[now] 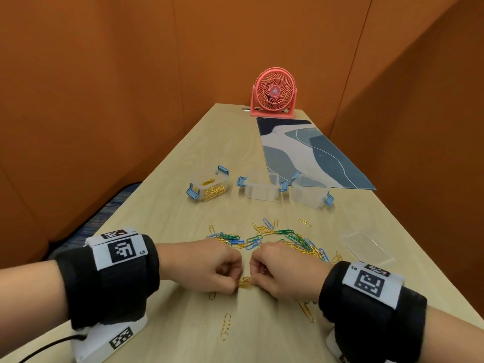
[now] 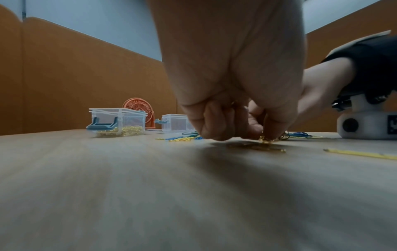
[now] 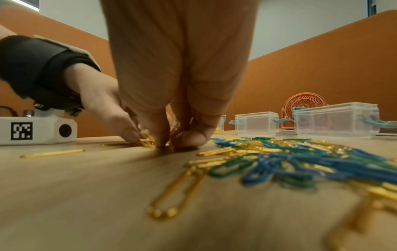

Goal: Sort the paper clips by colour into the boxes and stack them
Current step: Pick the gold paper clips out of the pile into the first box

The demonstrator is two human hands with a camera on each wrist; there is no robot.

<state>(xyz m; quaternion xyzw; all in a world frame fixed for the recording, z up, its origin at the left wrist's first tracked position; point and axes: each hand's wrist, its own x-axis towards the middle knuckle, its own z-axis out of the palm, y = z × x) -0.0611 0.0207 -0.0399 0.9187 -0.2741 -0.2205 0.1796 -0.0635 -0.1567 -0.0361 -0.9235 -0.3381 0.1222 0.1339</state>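
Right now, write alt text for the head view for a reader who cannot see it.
Two hands, left hand and right hand, pinch a small bunch of gold clips between them on a table. Beyond lies a mixed pile of gold, blue and green clips, then three clear boxes, the left box holding gold clips, and a fan.

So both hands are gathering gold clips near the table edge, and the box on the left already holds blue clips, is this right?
Not quite. The box on the left holds gold clips, not blue; the head view shows this. The rest stands: the left hand and right hand pinch a small bunch of gold clips on the table.
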